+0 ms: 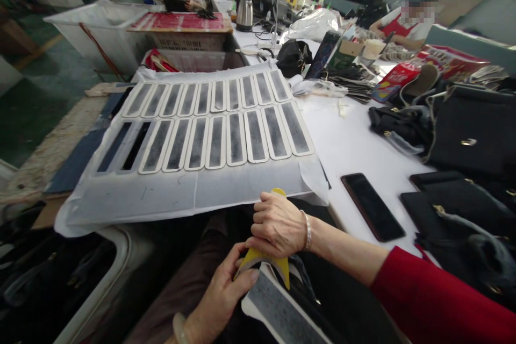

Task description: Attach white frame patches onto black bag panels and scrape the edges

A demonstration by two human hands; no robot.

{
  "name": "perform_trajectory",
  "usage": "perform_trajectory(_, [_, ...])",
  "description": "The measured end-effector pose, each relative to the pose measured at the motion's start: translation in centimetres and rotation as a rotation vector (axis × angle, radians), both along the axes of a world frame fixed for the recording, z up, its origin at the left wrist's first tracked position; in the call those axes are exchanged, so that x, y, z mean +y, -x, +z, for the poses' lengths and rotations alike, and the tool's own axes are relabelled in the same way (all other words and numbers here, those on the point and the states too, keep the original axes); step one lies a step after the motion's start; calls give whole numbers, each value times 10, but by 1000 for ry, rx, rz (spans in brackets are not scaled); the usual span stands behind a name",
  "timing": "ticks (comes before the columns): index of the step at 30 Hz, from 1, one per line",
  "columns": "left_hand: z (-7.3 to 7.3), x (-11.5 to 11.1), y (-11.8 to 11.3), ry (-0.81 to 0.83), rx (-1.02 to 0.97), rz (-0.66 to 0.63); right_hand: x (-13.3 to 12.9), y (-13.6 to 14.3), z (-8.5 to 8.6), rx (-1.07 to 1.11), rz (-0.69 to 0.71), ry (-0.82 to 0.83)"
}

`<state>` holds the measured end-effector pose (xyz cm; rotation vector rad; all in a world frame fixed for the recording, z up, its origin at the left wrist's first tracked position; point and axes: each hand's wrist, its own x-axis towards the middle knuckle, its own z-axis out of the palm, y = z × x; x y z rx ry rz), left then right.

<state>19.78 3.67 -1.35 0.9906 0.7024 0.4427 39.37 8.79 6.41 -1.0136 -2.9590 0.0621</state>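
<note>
My right hand (276, 226) is closed in a fist around a yellow flat tool (279, 266). Its rounded end sticks out above my knuckles, and its wide, curved end flares below them. Lower and to the left, my left hand (226, 290) pinches the top end of a white-edged dark grey strip (278, 301), thumb uppermost. The fingers of that hand meet the left side of the yellow tool. Black material lies beneath the strip, over my lap. What my left fingertips touch underneath is hidden.
Two rows of similar strips lie on a pale sheet (169, 196) ahead. A phone (373, 207) rests on the white table at right, near black bags (475, 134). A kettle (244, 12) stands farther back. Two other people work beyond. A white bin rim (124, 247) curves at lower left.
</note>
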Motion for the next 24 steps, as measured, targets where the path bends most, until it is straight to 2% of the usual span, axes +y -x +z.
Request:
perform_trajectory(5, [-1,-1,1,-122,19,-32,-1,1,-1,-26,7,-5])
perform_trajectory(15, [7,3,5,-212,41,-100,-5,2,-4,3,-6,-59])
perform_trajectory(24, [13,8,6,-291,60,-120,-18,4,-6,-11,-117,-75])
